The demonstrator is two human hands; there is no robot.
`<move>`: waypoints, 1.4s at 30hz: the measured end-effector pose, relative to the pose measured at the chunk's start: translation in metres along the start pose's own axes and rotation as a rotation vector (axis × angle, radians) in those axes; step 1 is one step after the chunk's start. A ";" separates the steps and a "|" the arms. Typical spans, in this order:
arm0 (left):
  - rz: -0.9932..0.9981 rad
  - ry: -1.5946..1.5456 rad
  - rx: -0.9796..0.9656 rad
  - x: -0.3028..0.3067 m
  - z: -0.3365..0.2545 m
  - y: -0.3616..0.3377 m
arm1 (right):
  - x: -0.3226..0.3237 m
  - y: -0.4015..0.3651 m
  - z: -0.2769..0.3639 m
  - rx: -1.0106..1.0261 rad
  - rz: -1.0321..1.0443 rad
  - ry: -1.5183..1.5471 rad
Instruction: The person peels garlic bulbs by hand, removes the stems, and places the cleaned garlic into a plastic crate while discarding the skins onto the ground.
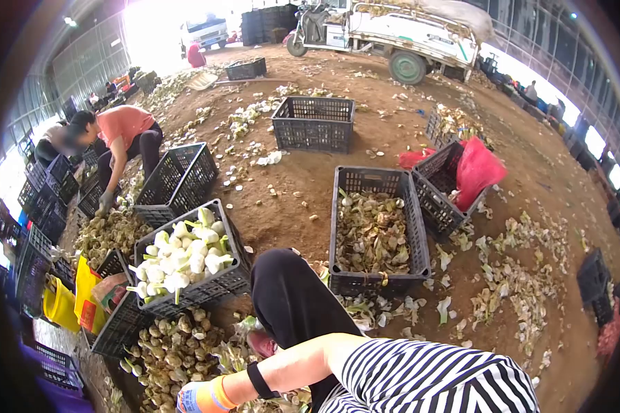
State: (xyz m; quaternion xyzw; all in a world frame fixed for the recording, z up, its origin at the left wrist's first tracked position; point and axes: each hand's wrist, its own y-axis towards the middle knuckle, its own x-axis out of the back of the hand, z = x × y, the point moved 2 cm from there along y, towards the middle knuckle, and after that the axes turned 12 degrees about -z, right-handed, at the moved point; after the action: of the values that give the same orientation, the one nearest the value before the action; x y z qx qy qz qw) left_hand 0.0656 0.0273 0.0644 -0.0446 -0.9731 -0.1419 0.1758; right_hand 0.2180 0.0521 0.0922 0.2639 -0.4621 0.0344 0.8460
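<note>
My right hand, in an orange and light-blue work glove, reaches down at the bottom edge over a heap of brown, unpeeled bulbs that look like garlic. The frame cuts off its lower part, so the fingers and anything in them are hidden. A dark band circles the wrist. Just beyond the heap stands a black crate heaped with white peeled bulbs with short green stems. To the right of my knee, another black crate holds dry brownish peelings. My left hand is out of view.
At left a co-worker bends over another bulb heap. Black crates stand around, one with a red bag. A yellow bucket is at far left. Peelings litter the dirt floor; a three-wheeled truck is parked behind.
</note>
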 end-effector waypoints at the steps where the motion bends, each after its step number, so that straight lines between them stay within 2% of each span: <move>1: -0.017 -0.154 0.104 -0.001 0.004 -0.002 | 0.023 -0.007 0.012 0.049 0.011 -0.013; 2: -0.036 -0.306 0.205 -0.001 0.000 -0.004 | 0.034 -0.008 0.019 0.100 0.019 -0.024; 3: -0.011 -0.159 0.089 -0.001 -0.009 -0.007 | 0.031 -0.005 0.019 0.109 0.018 -0.016; 4: -0.030 -0.149 0.094 -0.008 -0.010 0.001 | 0.024 -0.001 0.015 0.061 0.031 -0.083; 5: 0.034 -0.179 0.049 -0.018 0.001 0.013 | 0.025 0.001 0.019 0.030 0.051 -0.137; 6: 0.066 -0.184 0.020 -0.015 0.014 0.019 | 0.031 -0.006 0.015 0.007 -0.075 0.013; 7: 0.076 -0.163 -0.001 0.003 0.020 0.018 | 0.059 -0.006 0.016 -0.054 0.051 0.094; 8: -0.095 -0.138 0.032 0.005 -0.010 0.004 | 0.070 -0.003 0.013 -0.230 0.068 0.178; 9: -0.102 -0.368 0.234 0.007 -0.006 0.002 | 0.062 -0.001 0.002 -0.300 0.079 0.181; 10: -0.160 -0.536 0.156 0.005 -0.020 0.003 | 0.038 -0.001 -0.020 -0.390 0.025 0.245; 11: -0.159 -0.587 0.187 0.011 -0.021 0.003 | 0.022 -0.008 -0.031 -0.491 -0.094 0.437; 13: -0.132 -0.543 0.121 0.017 -0.019 0.006 | 0.021 -0.013 -0.032 -0.350 -0.060 0.124; 15: -0.129 -0.608 0.142 0.017 -0.015 0.005 | 0.032 -0.014 -0.019 -0.262 -0.162 0.196; 16: -0.145 -0.576 0.138 0.016 -0.013 0.006 | 0.038 -0.014 -0.010 -0.269 -0.232 0.356; 17: -0.154 -0.548 0.133 0.012 -0.008 0.009 | 0.043 -0.010 -0.004 -0.265 -0.229 0.362; 18: -0.156 -0.342 0.068 0.016 0.001 0.014 | 0.046 -0.006 0.004 -0.216 -0.166 0.358; 19: -0.155 -0.344 0.067 0.016 0.006 0.010 | 0.049 -0.003 0.012 -0.172 -0.105 0.351; 21: -0.181 -0.351 -0.007 0.009 -0.013 0.008 | 0.044 0.005 0.018 -0.113 -0.005 0.149; 25: -0.162 -0.023 -0.219 0.014 -0.009 0.005 | 0.033 0.017 0.020 0.000 0.168 -0.073; 28: -0.185 -0.186 -0.041 0.013 0.009 0.005 | 0.036 0.023 0.025 0.026 0.295 -0.097; 29: -0.184 -0.180 -0.003 0.013 0.011 0.006 | 0.039 0.023 0.029 0.082 0.287 -0.135; 35: -0.173 -0.254 0.052 0.020 0.008 0.004 | 0.043 0.019 0.031 0.070 0.084 -0.021; 37: -0.116 -0.541 0.035 0.023 0.005 0.003 | 0.042 0.022 0.026 0.019 0.001 0.059; 39: -0.267 -0.670 0.155 0.019 -0.018 0.000 | 0.041 0.026 0.021 -0.092 -0.010 0.166; 42: -0.359 -0.742 0.126 0.024 -0.012 0.003 | 0.021 0.022 0.020 -0.094 -0.175 0.413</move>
State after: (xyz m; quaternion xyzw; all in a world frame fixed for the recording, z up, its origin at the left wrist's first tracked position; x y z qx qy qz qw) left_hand 0.0474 0.0272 0.0844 0.0887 -0.9695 -0.0847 -0.2120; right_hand 0.2077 0.0574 0.1264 0.2505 -0.2557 -0.0075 0.9337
